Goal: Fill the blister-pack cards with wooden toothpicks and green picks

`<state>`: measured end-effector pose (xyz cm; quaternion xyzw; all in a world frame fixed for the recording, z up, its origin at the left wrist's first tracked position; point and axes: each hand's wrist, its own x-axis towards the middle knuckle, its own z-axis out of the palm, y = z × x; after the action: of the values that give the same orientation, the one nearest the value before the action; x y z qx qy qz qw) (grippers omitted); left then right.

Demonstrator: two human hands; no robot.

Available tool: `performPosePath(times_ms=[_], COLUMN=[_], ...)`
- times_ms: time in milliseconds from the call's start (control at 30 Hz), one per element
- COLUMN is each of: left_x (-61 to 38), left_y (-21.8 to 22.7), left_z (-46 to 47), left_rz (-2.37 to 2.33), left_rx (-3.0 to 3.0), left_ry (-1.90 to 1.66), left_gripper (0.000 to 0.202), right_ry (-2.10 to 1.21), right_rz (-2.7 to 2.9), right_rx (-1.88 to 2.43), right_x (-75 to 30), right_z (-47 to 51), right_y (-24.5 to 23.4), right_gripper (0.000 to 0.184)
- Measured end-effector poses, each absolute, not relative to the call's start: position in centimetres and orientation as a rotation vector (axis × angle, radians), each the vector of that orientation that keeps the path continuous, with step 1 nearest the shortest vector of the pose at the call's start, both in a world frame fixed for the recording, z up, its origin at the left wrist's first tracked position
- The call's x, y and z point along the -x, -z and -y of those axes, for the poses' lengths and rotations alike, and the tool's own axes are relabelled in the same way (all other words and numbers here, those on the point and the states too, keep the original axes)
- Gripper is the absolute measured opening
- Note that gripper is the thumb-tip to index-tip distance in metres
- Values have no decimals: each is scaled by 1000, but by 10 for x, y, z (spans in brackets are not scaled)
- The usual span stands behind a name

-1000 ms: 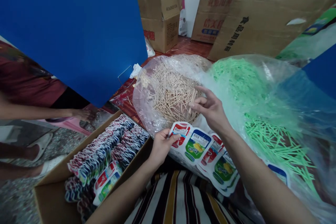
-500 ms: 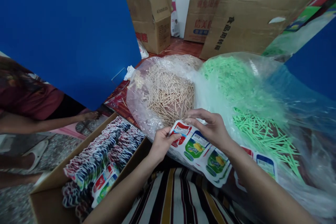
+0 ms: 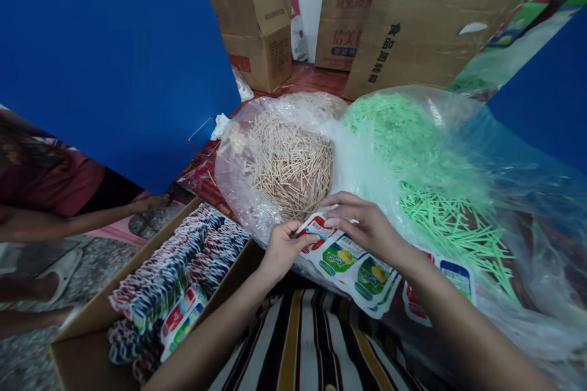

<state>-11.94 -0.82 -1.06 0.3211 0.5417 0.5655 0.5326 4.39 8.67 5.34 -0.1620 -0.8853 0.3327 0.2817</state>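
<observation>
My left hand [image 3: 280,255] pinches the left end of a strip of printed candy packets [image 3: 340,258], red, green and white, with lemons and the word Sprite. The strip slants down to the right above my lap. My right hand [image 3: 369,226] is bent over the strip's upper edge near the red packet, thumb and fingers close together; what lies between them is hidden. Just beyond my hands is a clear bag of short pale sticks [image 3: 298,162]. Bright green sticks [image 3: 458,235] lie in plastic to the right. More packets [image 3: 458,278] lie behind my right forearm.
At lower left stands an open cardboard box [image 3: 87,317] with rows of stacked packet strips [image 3: 169,263]. A blue panel [image 3: 119,61] rises at the left; another person's arm [image 3: 92,225] shows below it. Cartons [image 3: 435,24] stand at the back of the red-brown table [image 3: 298,76].
My right fingers have come down onto the red packet from just above its edge. My left hand keeps its grip on the strip. The whole view has shifted slightly.
</observation>
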Motion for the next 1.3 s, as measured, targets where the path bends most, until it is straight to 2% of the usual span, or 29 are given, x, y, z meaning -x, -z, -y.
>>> performPosePath(times_ms=[167, 267, 400, 467, 533, 600, 800, 1000, 1067, 1133, 1200, 1300], left_x=[119, 116, 106, 100, 93, 87, 50, 14, 9, 7, 6, 3], left_y=[8, 5, -2, -5, -7, -8, -8, -3, -2, 0, 2, 3], left_z=[8, 9, 6, 3, -2, -8, -22, -28, -28, -29, -28, -28], left_rz=[-1285, -1278, -1237, -1224, -1227, -1233, -1196, -1264, -1284, -1272, -1239, -1179], left_rx=[-774, -716, -777, -883, -1005, -1081, -930, -849, -876, -875, -847, -763], left_ry=[-1321, -1272, -1037, -942, -971, -1063, -1048, -1024, -1017, -1010, -1010, -1030], left_gripper=[18, 20, 33, 32, 25, 21, 29, 25, 24, 24, 26, 30], right_ry=[-965, -949, -957, -995, -997, -962, -901, -1051, -929, -780, -355, -297], right_rz=[2597, 2460, 2219, 2185, 2167, 2151, 1922, 1943, 1982, 2017, 2490, 2711], right_rx=[399, 602, 805, 813, 864, 915, 1045, 1088, 1209, 1340, 1672, 1737], right_x=[-56, -67, -78, -82, -88, -96, -115, -158, -193, -233, -268, -298], right_z=[-79, -74, -64, -60, -57, -57, -58, -63, -80, -103, -126, -149], right_y=[-60, -59, -55, -56, -58, -57, -40, -37, -36, -30, -20, -2], right_gripper=[23, 27, 16, 22, 27, 21, 24, 25, 33, 24, 38, 52])
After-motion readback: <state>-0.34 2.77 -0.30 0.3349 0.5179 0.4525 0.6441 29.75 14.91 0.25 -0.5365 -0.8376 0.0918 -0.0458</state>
